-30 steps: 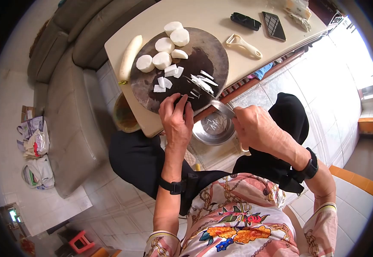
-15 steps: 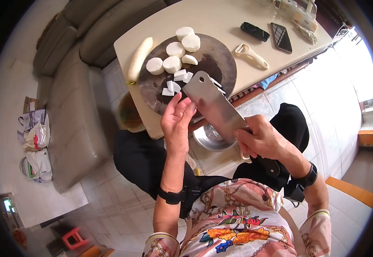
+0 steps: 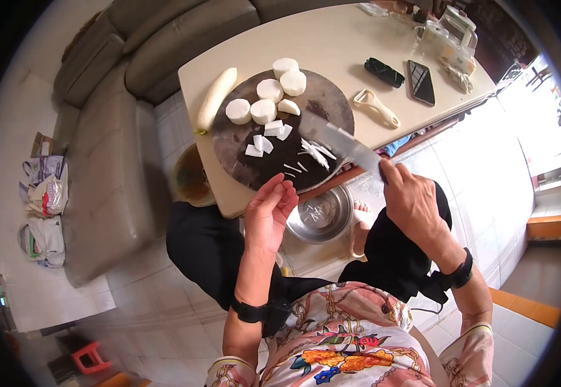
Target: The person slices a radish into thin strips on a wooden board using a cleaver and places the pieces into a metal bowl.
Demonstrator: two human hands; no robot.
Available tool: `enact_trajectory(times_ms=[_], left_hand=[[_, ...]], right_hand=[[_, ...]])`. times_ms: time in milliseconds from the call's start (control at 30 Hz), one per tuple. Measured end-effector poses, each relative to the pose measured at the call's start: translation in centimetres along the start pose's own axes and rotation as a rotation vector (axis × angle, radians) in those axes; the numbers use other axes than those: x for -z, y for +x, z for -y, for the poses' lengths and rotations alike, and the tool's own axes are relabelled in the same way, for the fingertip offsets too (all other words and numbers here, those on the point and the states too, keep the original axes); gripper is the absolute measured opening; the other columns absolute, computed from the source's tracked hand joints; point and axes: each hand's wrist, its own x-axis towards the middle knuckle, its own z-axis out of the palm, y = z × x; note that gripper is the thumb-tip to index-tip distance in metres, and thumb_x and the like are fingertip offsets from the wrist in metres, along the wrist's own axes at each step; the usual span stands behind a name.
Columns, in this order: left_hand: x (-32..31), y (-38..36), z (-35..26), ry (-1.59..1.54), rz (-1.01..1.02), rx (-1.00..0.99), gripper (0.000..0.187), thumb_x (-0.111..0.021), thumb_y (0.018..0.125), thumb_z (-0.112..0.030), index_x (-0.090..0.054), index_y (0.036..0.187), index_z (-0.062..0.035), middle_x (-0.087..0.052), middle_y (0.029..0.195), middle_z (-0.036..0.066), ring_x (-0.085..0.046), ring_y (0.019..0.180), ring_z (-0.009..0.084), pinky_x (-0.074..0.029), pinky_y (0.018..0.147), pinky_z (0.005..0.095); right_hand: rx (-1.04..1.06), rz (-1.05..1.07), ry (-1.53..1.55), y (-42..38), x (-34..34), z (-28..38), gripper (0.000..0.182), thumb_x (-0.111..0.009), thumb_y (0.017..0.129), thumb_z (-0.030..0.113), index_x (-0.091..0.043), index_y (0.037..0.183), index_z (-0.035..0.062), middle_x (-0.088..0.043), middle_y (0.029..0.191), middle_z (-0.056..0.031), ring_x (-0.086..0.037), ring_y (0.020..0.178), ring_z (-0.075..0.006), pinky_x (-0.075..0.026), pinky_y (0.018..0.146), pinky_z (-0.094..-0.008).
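Note:
My right hand [image 3: 415, 200] is wrapped round the handle of a cleaver [image 3: 345, 144]. Its blade, somewhat blurred, is tilted over the right part of a round dark chopping board [image 3: 235, 151]. Below the blade lie thin white radish strips [image 3: 318, 153]. My left hand [image 3: 269, 213] is at the board's near edge, fingertips pinched together beside a few loose strips [image 3: 295, 169]; whether anything is between them is hidden. Thick round radish chunks [image 3: 263, 111] stand at the back of the board, with small flat radish slices [image 3: 259, 145] in front of them.
A whole white radish [image 3: 218, 97] lies left of the board. To the right are a peeler [image 3: 377, 108], a black case [image 3: 384, 72] and a phone [image 3: 421, 82]. Under the table edge, a metal basin [image 3: 321, 216] holds strips. A brownish bowl [image 3: 193, 174] sits lower left.
The cleaver has swung from broad side up between my hands to narrower over the board's right side. My right hand moved right and up; my left fingers closed together. The strips and basin show more.

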Motion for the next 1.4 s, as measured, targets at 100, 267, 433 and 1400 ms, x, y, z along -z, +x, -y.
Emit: enact_trajectory(times_ms=[100, 267, 433, 1400], left_hand=[[1.2, 0.2, 0.9, -0.03, 0.017, 0.02, 0.026, -0.061, 0.092, -0.007, -0.06, 0.117, -0.0018, -0.067, 0.1, 0.007, -0.064, 0.086, 0.0136, -0.056, 0.08, 0.0296], [3.0, -0.3, 1.4, -0.052, 0.072, 0.075, 0.024, -0.064, 0.091, -0.011, -0.062, 0.113, -0.0026, -0.067, 0.093, 0.004, -0.064, 0.082, 0.0116, -0.055, 0.075, 0.0285], [1.6, -0.5, -1.1, -0.075, -0.014, -0.041, 0.023, -0.063, 0.092, -0.016, -0.064, 0.111, -0.0032, -0.065, 0.087, 0.003, -0.062, 0.077, 0.0114, -0.052, 0.07, 0.0265], [3.5, 1.2, 3.5, 0.723, 0.2, 0.132, 0.018, -0.067, 0.086, -0.009, -0.068, 0.101, 0.0014, -0.068, 0.086, 0.004, -0.064, 0.075, 0.0082, -0.052, 0.068, 0.0202]], right_hand=[[0.146, -0.026, -0.105, -0.8, -0.3, 0.1, 0.055, -0.063, 0.072, 0.009, -0.047, 0.123, -0.0033, -0.055, 0.089, -0.0128, -0.061, 0.074, -0.0282, -0.047, 0.065, -0.038], [0.203, 0.025, -0.132, -1.6, -0.9, 0.1, 0.072, -0.068, 0.068, 0.017, -0.043, 0.132, -0.0042, -0.053, 0.091, -0.0102, -0.06, 0.077, -0.0248, -0.046, 0.07, -0.0352], [0.37, -0.032, -0.119, -1.7, 0.3, 0.3, 0.057, -0.063, 0.073, 0.017, -0.051, 0.125, -0.0032, -0.05, 0.082, -0.0058, -0.056, 0.067, -0.0176, -0.045, 0.062, -0.0308], [0.361, 0.01, 0.188, -7.1, -0.3, -3.3, 0.043, -0.07, 0.061, 0.007, -0.061, 0.103, 0.0026, -0.048, 0.071, -0.0046, -0.055, 0.058, -0.0213, -0.044, 0.054, -0.033]])
